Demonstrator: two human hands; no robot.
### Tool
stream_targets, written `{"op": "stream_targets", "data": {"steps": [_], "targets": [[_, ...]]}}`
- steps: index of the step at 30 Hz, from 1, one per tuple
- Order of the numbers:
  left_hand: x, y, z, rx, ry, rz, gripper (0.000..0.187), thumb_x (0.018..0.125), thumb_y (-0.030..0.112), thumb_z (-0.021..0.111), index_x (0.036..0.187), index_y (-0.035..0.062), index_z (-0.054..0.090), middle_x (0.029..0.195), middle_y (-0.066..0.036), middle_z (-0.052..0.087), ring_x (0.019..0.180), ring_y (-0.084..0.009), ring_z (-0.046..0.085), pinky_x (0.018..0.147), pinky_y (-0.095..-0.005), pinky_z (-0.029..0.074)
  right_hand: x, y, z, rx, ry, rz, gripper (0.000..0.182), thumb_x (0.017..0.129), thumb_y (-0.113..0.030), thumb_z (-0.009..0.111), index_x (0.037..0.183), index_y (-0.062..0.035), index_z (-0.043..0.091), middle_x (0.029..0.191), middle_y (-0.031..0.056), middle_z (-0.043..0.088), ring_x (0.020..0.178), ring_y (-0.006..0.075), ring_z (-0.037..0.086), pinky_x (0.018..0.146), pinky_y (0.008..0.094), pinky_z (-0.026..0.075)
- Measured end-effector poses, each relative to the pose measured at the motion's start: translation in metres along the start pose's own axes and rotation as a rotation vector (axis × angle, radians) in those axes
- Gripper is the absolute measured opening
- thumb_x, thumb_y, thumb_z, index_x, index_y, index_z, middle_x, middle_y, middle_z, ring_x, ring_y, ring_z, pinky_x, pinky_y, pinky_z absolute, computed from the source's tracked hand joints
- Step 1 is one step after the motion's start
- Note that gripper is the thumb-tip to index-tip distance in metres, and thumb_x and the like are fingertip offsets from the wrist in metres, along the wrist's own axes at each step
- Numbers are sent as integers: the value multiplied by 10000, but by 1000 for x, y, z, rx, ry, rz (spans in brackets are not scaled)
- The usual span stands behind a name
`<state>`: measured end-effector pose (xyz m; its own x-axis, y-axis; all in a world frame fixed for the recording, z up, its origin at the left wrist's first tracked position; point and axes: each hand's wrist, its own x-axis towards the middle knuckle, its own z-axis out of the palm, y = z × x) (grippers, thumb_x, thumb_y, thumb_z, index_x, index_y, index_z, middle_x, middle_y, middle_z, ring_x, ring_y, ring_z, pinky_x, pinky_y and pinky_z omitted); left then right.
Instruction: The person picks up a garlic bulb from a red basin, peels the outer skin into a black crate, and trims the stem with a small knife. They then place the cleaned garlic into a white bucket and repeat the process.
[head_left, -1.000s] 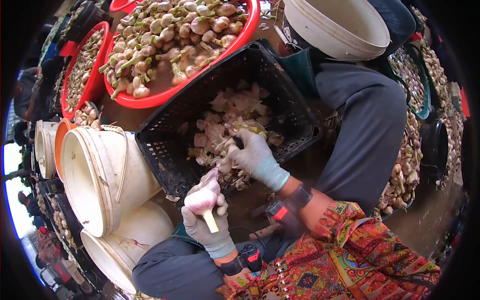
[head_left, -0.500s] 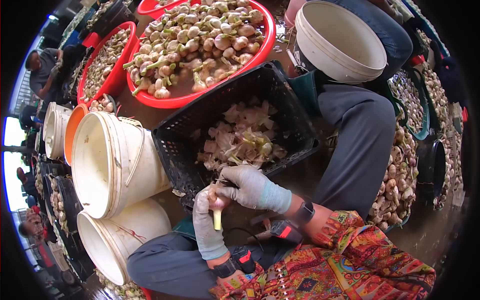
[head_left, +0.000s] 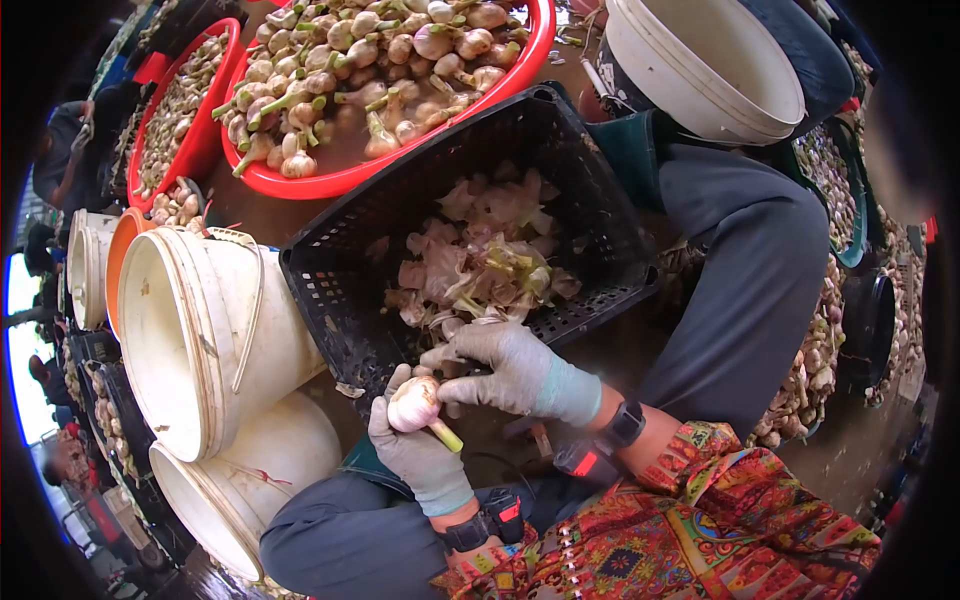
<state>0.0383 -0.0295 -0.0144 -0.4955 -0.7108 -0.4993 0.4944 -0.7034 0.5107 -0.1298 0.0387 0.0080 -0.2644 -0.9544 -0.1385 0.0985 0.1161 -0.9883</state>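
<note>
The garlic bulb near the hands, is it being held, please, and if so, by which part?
The left hand holds the garlic bulb by its rounded body, and the stem sticks out free.

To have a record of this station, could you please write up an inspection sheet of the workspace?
Surface: brown floor, apparently wet.
Job's things: garlic bulb with its stem on; pale skins heaped inside the black crate.
Clutter: large white buckets left of the crate; red basin of bulbs beyond it.
Grippers: none, two gloved hands; left hand holds the bulb, right hand is at its side, contact unclear.
Cables: a thin dark line near the left wrist, perhaps a cable; too dim to tell.
Surroundings: another person at the far left; more garlic piled at the right.
</note>
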Motion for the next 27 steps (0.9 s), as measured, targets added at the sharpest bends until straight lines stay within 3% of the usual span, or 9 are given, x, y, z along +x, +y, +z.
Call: {"op": "stream_targets", "data": {"steps": [2, 6, 9, 11, 15, 17, 20, 24, 27], "targets": [[4, -6, 1, 222, 199, 86, 508, 940, 477, 433, 1088, 11, 573, 894, -114, 653, 745, -194, 628, 592, -293, 521, -1, 4, 9, -345, 29, -129, 251, 815, -220, 682, 1021, -78, 665, 819, 86, 627, 776, 257, 634, 687, 360, 508], [-3, -8, 21, 488, 313, 172, 520, 949, 516, 402, 1035, 27, 557, 892, -81, 624, 727, -158, 592, 581, -285, 477, -5, 6, 19, -692, -25, -159, 219, 787, -222, 669, 949, -80, 638, 806, 88, 577, 741, 300, 614, 633, 416, 494], [-3, -11, 15, 538, 342, 218, 518, 947, 511, 406, 1038, 21, 546, 890, -87, 620, 749, -160, 595, 593, -283, 479, -1, 2, 24, -762, -71, -56, 172, 742, -215, 654, 858, -97, 608, 850, 93, 607, 812, 284, 630, 674, 410, 509], [-3, -8, 12, 466, 322, 137, 529, 945, 515, 403, 1049, 16, 545, 886, -110, 632, 683, -179, 596, 536, -280, 477, 4, 12, 24, -680, -21, -96, 192, 728, -177, 666, 839, -49, 577, 814, 122, 586, 739, 330, 609, 641, 420, 493], [0, -4, 11, 293, 265, -13, 557, 940, 531, 394, 1064, 12, 552, 876, -154, 656, 543, -214, 594, 412, -269, 465, 19, 24, 10, -475, 315, 112, 124, 786, -118, 659, 830, -19, 598, 789, 166, 618, 743, 326, 630, 662, 383, 501], [3, -4, 12, 235, 266, -48, 566, 938, 546, 388, 1052, 22, 569, 869, -148, 657, 531, -206, 590, 390, -261, 452, 13, 24, 4, -382, 284, 104, 136, 810, -135, 658, 879, -22, 623, 788, 142, 623, 783, 303, 636, 692, 364, 502], [4, -7, 14, 401, 385, 34, 582, 935, 566, 390, 1039, 22, 572, 832, -111, 636, 615, -169, 590, 467, -250, 456, -1, 8, 8, -413, -8, -83, 262, 828, -259, 641, 1027, -89, 655, 901, 113, 626, 830, 298, 631, 722, 386, 500], [3, -16, 14, 561, 515, 215, 577, 949, 562, 373, 1056, 20, 539, 885, -93, 602, 755, -171, 577, 638, -286, 470, -6, 10, 23, -708, -111, -23, 208, 794, -228, 638, 962, -104, 638, 854, 98, 594, 810, 277, 636, 680, 416, 504], [7, -22, 2, 758, 463, 388, 586, 929, 581, 406, 1074, 26, 528, 863, -88, 604, 707, -165, 575, 577, -284, 462, -7, 12, 25, -803, -119, -54, 270, 771, -231, 670, 1004, -106, 617, 833, 86, 571, 764, 283, 612, 652, 410, 492]]}}
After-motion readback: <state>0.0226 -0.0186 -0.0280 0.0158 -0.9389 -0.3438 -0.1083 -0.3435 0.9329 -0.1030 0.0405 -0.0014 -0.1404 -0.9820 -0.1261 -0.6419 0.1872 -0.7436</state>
